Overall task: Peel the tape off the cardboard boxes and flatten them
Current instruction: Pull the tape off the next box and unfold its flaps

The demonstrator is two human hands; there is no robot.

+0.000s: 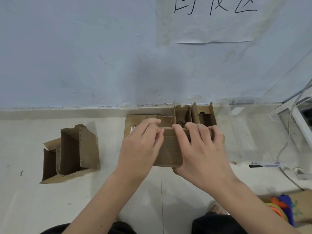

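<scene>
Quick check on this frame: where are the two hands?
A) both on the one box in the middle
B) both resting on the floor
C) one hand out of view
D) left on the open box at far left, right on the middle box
A: the left hand and the right hand both grip the same cardboard box in the middle; the open box at far left is untouched.

A handwritten paper sign (212, 19) is taped to the pale wall (76, 53).

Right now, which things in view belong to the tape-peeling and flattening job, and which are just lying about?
Job: held cardboard box, left hand, right hand, open boxes at left, boxes by the wall.
Lying about: taped paper sign, cables, colourful rings.
</scene>
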